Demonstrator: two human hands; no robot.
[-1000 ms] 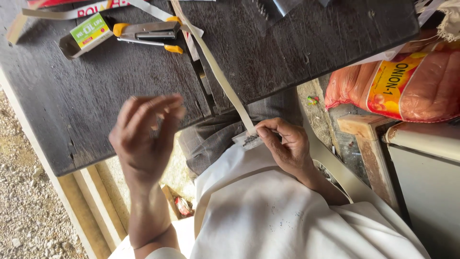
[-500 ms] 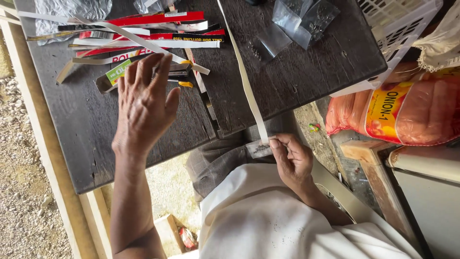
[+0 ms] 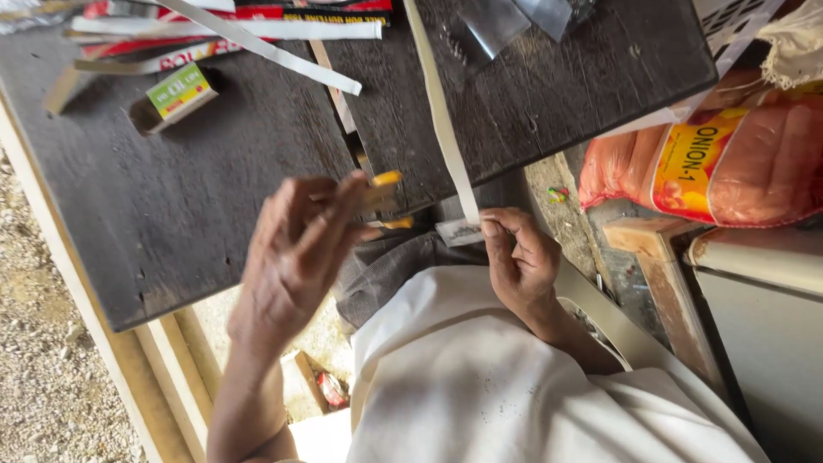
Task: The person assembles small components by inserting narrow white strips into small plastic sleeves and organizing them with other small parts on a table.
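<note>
Matchbox (image 3: 177,93) on table (image 3: 214,206), onion sack (image 3: 729,163) right, strips (image 3: 257,34) beyond

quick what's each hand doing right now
Left hand: closed on a yellow-handled tool.
Right hand: pinching the end of a pale strip.

dark weathered plank table (image 3: 214,231), gravel ground (image 3: 39,377) at left, orange mesh sack (image 3: 771,163) at right, daylight

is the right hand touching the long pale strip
Touching. The head view shows the right hand pinching the near end of the long pale strip between its fingertips, no gap.
</note>
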